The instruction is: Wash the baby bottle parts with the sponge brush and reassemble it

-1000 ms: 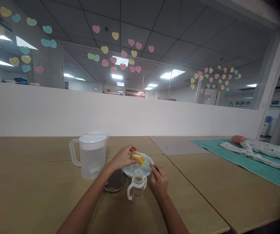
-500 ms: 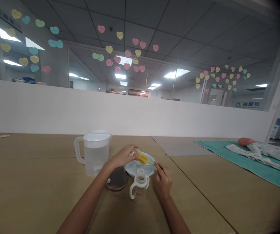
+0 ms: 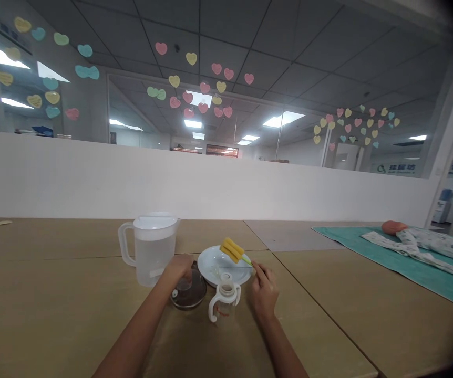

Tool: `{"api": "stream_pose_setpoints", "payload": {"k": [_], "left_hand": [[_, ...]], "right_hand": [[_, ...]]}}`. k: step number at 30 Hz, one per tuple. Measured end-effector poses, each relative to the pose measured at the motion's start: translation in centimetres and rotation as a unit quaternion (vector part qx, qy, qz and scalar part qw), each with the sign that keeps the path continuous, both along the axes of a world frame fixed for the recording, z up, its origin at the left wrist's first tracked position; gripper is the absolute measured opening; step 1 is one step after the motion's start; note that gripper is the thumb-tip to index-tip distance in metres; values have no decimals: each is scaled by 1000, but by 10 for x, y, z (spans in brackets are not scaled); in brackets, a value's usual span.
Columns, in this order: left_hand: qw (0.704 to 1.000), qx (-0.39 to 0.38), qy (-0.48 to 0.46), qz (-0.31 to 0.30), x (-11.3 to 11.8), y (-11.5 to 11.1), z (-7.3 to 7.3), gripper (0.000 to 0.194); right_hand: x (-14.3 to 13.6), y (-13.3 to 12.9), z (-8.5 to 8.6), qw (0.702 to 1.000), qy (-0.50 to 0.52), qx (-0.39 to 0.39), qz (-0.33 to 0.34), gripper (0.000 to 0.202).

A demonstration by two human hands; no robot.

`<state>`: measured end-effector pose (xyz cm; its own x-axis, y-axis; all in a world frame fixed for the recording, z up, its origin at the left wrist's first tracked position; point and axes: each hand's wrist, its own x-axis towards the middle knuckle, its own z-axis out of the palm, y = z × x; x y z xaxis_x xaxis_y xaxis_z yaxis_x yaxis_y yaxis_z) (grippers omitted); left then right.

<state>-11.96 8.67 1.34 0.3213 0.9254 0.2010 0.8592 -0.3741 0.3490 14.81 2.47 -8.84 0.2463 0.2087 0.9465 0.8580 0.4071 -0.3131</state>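
My right hand [image 3: 265,287] pinches the green handle of a bottle brush with a yellow sponge head [image 3: 232,250], held up over a white bowl [image 3: 206,273]. Small clear pieces lie in the bowl. My left hand [image 3: 181,269] reaches down over a dark, shiny round dish [image 3: 189,300], fingers bent around a small clear cap [image 3: 184,284], partly hidden by the hand. Between my forearms stands an uncapped clear baby bottle [image 3: 225,303] with a white two-handled collar, in front of the bowl.
A translucent pitcher [image 3: 154,257] with a white lid stands behind my left hand. On the right, a swaddled baby doll [image 3: 439,244] lies on a green mat [image 3: 352,241]. A low white wall [image 3: 210,186] with glass above borders the table's far side.
My left hand has moved from the sponge head down and left to the dark dish, taking the clear cap off the sponge. My right hand stays nearly in place with the bottle brush.
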Motion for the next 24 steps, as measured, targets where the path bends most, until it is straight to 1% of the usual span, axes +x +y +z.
{"api": "stream_pose_setpoints", "payload": {"k": [3,5,7,9,12,13,15,17,21,24], "left_hand": [[999,10,40,15,10,0,-9,51],[998,31,52,18,14,0,-12,63],[997,52,58,17,17,-1,-11,70],[996,70,59,5,19,-2,-9,65],[995,81,53,-34,26,-4,-5,45],[994,80,49,-50,30,-5,-4,41],[993,75,42,-78,38,-8,-6,40],[993,64,38,-97,46,-11,-11,37],[994,43,23,-101,55,-12,-22,27],[995,44,-6,-91,53,-10,-22,22]], "right_hand": [[0,0,1,1000,-4,3,0,35],[0,0,1,1000,-3,3,-1,35],[-1,-1,2,1000,0,3,-3,34],[-1,-1,2,1000,0,1,0,34],[-1,0,1,1000,-1,-3,4,34],[-1,0,1,1000,-1,-5,4,34],[-1,1,1,1000,1,-7,3,34],[-1,1,0,1000,4,-11,6,34],[-1,1,0,1000,3,-16,15,34],[-1,1,0,1000,8,-18,12,35]]}}
